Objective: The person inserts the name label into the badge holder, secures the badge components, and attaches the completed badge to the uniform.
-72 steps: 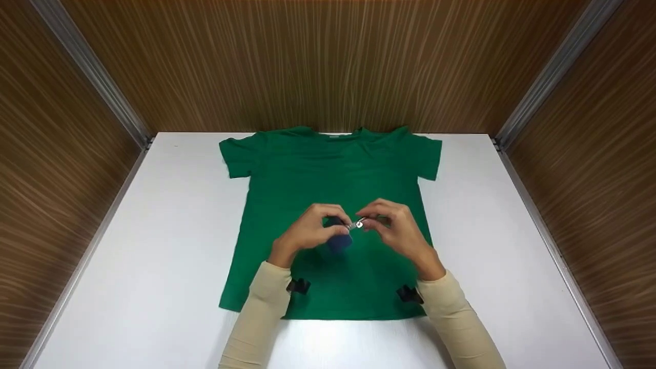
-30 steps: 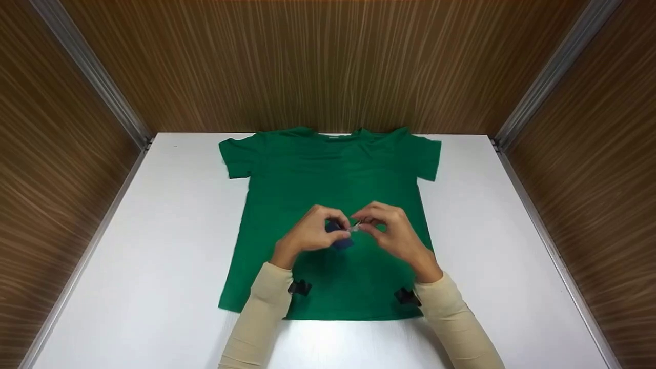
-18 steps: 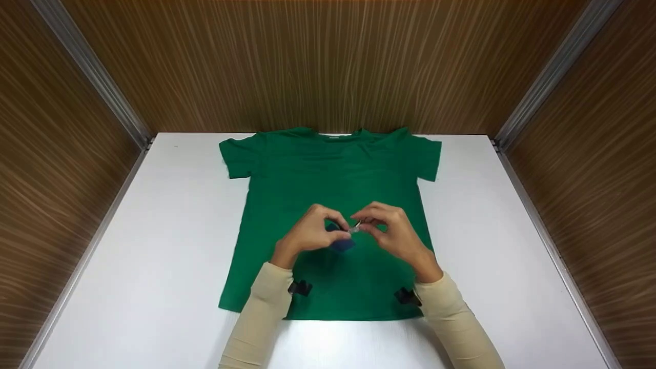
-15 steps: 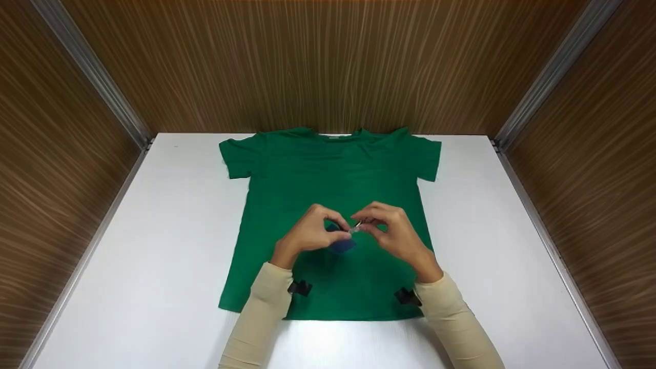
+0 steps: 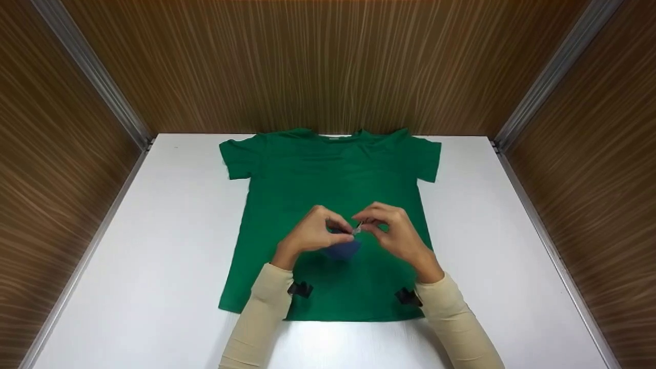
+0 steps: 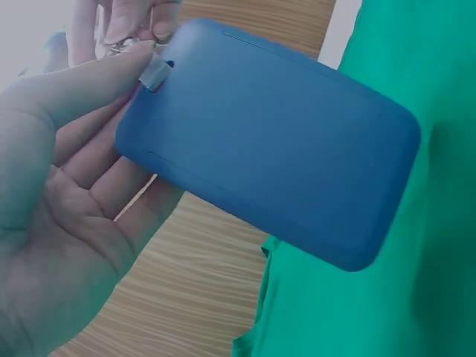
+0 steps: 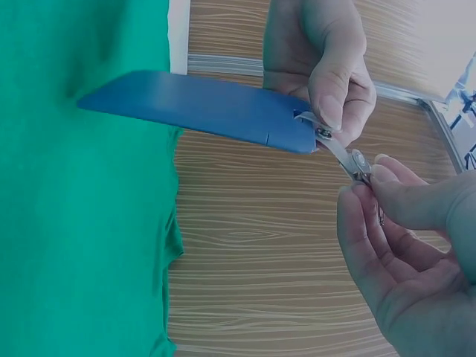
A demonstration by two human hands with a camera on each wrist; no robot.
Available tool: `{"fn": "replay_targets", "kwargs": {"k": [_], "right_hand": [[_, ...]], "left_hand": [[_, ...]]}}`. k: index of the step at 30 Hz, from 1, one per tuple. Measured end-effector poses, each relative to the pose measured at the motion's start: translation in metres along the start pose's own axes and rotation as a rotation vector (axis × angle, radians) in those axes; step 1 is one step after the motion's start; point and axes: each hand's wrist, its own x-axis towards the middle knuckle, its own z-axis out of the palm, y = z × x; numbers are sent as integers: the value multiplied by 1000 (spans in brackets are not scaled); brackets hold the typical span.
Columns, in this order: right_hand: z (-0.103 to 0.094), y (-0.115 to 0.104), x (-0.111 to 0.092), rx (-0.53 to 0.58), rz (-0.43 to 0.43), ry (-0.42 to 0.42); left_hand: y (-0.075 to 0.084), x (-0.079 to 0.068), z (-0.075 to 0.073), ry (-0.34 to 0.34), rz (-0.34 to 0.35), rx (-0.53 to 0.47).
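Observation:
A flat blue badge holder (image 6: 275,141) with rounded corners hangs from a short translucent strap (image 7: 342,155) looped through its slot. My left hand (image 5: 312,231) pinches the strap between thumb and fingers, right at the slot. At the strap's other end is a small metal clip (image 7: 361,163), which my right hand (image 5: 393,229) pinches between thumb and fingertips. Part of the clip is hidden by the fingers. Both hands are over a green T-shirt (image 5: 328,184), and the holder dangles below the left thumb in the head view.
The T-shirt lies spread flat on a white table (image 5: 174,246), collar toward the back edge. Wood-grain panels (image 5: 328,66) rise behind and at both sides, with metal rails (image 5: 92,72) at the corners. A small black mount (image 5: 301,289) sits on each wrist.
The right hand has turned, so less of the clip shows from above. The badge holder has swung slightly toward the front and shows more of its blue face. Both hands keep their pinch.

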Motion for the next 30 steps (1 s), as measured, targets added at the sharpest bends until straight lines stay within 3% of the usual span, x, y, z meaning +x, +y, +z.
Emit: {"fn": "replay_targets", "kwargs": {"k": [8,30], "right_hand": [[1,-1,0,-7,-35,19],[2,-2,1,-15,-48,39]], "left_hand": [[1,1,3,-2,-1,-42],[-1,2,10,103,126,-22]]}}
